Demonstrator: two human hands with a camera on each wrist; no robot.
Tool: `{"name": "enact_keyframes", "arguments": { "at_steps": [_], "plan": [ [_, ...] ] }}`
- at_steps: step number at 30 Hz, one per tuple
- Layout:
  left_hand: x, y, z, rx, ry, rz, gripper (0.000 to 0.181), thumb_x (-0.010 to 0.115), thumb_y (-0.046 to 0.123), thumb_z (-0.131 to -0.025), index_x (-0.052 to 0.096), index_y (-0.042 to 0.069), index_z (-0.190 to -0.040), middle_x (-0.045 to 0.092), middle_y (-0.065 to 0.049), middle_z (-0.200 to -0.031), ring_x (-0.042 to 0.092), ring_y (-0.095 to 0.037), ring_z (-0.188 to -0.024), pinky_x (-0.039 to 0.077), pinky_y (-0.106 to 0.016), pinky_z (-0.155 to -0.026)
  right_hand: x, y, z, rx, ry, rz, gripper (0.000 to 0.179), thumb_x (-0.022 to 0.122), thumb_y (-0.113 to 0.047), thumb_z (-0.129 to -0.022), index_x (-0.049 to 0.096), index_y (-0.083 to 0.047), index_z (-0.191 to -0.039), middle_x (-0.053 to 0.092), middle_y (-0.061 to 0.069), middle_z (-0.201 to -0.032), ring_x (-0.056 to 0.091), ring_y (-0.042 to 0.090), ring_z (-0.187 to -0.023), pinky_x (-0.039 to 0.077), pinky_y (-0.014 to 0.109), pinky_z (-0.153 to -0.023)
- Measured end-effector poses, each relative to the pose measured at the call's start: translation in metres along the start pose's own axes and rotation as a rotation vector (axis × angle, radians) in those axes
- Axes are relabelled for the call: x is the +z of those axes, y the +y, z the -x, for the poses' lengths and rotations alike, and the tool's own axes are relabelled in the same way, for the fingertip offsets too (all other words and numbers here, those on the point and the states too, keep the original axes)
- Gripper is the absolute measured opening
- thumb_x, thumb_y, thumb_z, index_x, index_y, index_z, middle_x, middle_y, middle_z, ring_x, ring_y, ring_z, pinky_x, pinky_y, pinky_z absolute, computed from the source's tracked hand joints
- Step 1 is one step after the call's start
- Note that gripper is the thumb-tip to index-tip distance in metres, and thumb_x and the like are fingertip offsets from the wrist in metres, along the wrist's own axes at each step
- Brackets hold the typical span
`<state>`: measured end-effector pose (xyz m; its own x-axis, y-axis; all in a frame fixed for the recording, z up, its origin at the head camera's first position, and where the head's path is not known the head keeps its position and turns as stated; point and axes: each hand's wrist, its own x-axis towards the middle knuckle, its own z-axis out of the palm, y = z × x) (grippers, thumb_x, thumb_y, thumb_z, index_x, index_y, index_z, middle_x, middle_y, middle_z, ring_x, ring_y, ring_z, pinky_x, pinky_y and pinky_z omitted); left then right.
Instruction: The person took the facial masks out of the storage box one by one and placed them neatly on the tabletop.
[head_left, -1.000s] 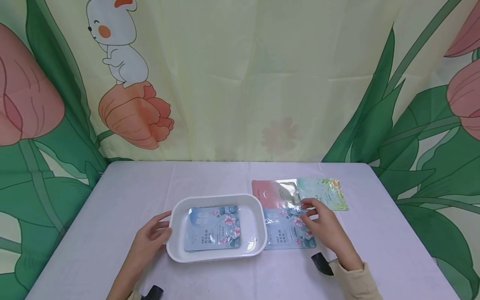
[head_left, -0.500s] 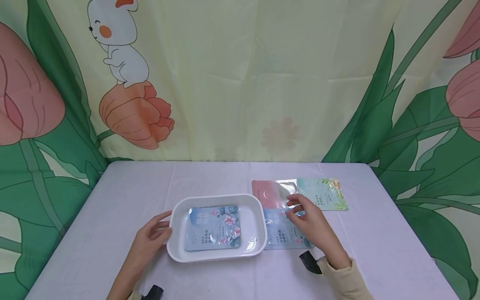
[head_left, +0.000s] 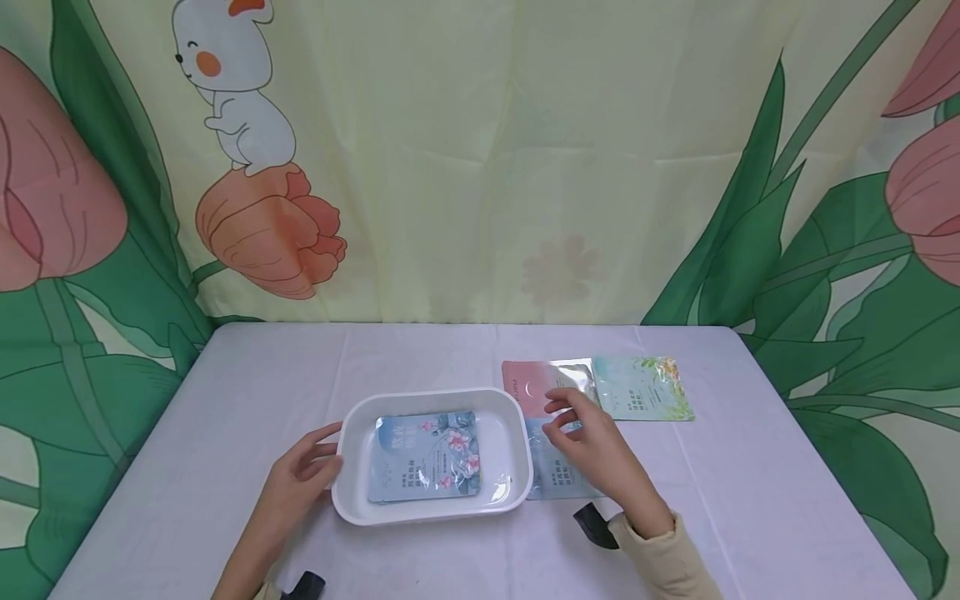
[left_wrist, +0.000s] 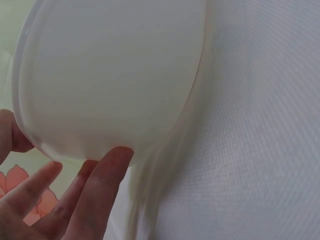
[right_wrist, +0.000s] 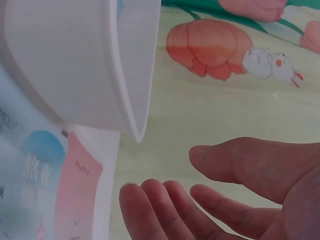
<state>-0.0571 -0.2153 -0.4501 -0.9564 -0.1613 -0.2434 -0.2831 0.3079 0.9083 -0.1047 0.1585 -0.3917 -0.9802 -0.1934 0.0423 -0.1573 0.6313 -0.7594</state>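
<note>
A white tray [head_left: 504, 496] stands on the table, and a blue floral sachet [head_left: 426, 467] lies in it. My left hand [head_left: 296, 479] rests its fingertips against the tray's left end; in the left wrist view the fingers [left_wrist: 102, 187] touch the outer wall. My right hand [head_left: 596, 450] hovers just right of the tray with loosely bent fingers, nothing between them. Beneath it lies another blue sachet [head_left: 551, 475], partly covered by the hand. Behind lie a pink-and-silver sachet [head_left: 528, 385] and a pale green sachet [head_left: 641, 387].
A white cloth covers the table [head_left: 420, 558]. Behind it hangs a curtain [head_left: 450, 167] printed with tulips and a rabbit. The tray's right end meets the edge of the sachets. Black wrist straps show at both sleeves.
My right hand has moved left over the blue sachet toward the tray, with nothing in its fingers. My left hand, the tray and the sachets have stayed put.
</note>
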Motion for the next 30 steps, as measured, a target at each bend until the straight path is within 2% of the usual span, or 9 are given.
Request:
{"name": "enact_keyframes", "arguments": {
  "at_steps": [12,16,30],
  "plan": [
    [-0.001,-0.001,0.000,0.002,-0.006,0.016,0.051,0.066,0.024,-0.096,0.049,0.024,-0.143,0.061,-0.016,-0.131,0.068,-0.025,-0.108,0.060,-0.028,-0.075,0.019,-0.017,-0.001,-0.005,-0.009,-0.015,0.046,0.073,-0.002,-0.087,0.056,-0.004,-0.129,0.066,0.009,-0.112,0.064,0.018,-0.096,0.059,0.034,-0.082],
    [-0.001,-0.001,-0.001,0.003,-0.008,0.014,0.051,0.066,0.025,-0.096,0.049,0.023,-0.144,0.061,-0.017,-0.131,0.067,-0.026,-0.109,0.060,-0.029,-0.075,0.025,-0.019,-0.002,-0.012,-0.019,-0.025,0.046,0.073,-0.001,-0.086,0.056,-0.003,-0.129,0.066,0.012,-0.113,0.064,0.019,-0.096,0.059,0.036,-0.083],
    [-0.002,-0.002,-0.001,0.004,-0.012,0.022,0.051,0.066,0.023,-0.096,0.049,0.024,-0.144,0.061,-0.017,-0.131,0.067,-0.027,-0.109,0.060,-0.029,-0.075,0.043,-0.029,-0.002,-0.065,-0.108,-0.030,0.043,0.070,-0.003,-0.089,0.055,-0.001,-0.129,0.065,0.015,-0.116,0.065,0.021,-0.096,0.059,0.037,-0.085]
  ]
}}
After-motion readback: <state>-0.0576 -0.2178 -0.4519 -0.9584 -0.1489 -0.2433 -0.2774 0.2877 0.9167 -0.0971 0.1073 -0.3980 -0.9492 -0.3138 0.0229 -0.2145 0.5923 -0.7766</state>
